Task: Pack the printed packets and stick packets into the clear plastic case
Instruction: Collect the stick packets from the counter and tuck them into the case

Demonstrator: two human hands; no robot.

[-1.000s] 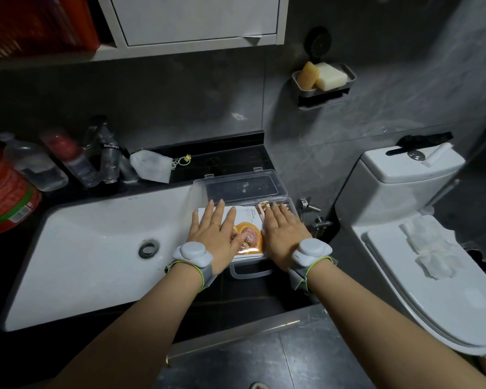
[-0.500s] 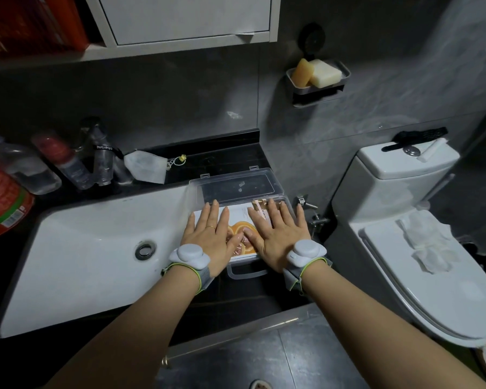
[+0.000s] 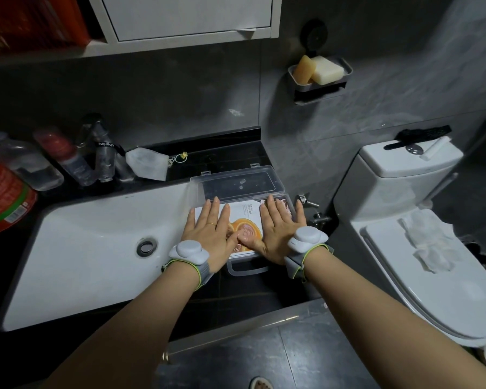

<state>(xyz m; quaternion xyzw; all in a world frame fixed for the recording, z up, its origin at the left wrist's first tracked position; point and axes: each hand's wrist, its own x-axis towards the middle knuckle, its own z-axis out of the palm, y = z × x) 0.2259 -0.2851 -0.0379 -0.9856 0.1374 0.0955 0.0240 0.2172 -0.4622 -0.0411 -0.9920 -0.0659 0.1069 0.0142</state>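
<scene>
The clear plastic case (image 3: 288,202) lies on the dark counter right of the sink, its lid (image 3: 237,183) folded back towards the wall and its handle (image 3: 246,269) pointing at me. A white printed packet (image 3: 247,220) with an orange picture lies on top inside it. Pinkish stick packets (image 3: 283,206) show at the case's right end. My left hand (image 3: 208,231) rests flat on the packet's left half, fingers spread. My right hand (image 3: 278,228) lies flat on its right half, partly over the stick packets. The thumbs meet in the middle. Neither hand grips anything.
A white sink basin (image 3: 96,242) is directly left of the case. Bottles (image 3: 76,161), a face mask (image 3: 148,164) and a red container (image 3: 3,200) stand along the back left. A toilet (image 3: 421,234) is to the right, a soap dish (image 3: 320,73) on the wall.
Both hands have stayed flat on the packets in the case; the thumbs have come together in the middle. The view has shifted slightly.
</scene>
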